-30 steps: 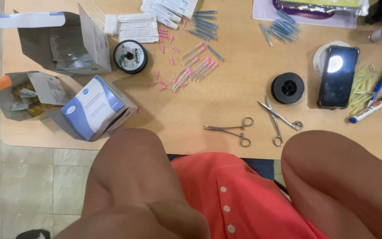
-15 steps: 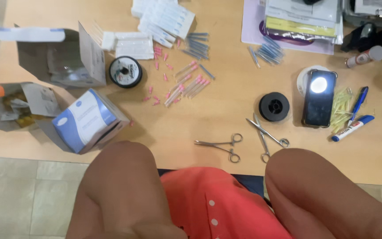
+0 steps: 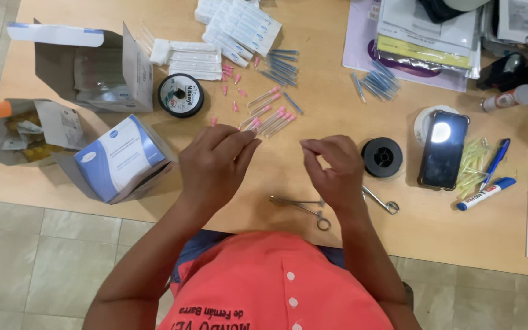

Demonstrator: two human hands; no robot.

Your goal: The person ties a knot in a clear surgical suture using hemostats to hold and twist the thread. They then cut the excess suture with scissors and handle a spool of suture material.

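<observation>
Left hand (image 3: 214, 164) is pinching pink-capped needles (image 3: 268, 121), long axes slanting toward the table's (image 3: 313, 91) far right corner. Right hand (image 3: 335, 170) is hovering, fingertips pinched, seemingly empty, above forceps (image 3: 304, 206); black spool (image 3: 382, 157) is sitting just beside.

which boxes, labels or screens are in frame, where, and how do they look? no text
Open grey cardboard box: far left, flaps up, clear packets inside.
White-and-blue cardboard box: on its side, just left of the left hand.
Torn grey carton: left edge, yellowish contents.
Black spool with white round label: beyond the left hand.
Black smartphone, screen glaring white: right of the right hand.
Long white paper sachets: top centre.
</observation>
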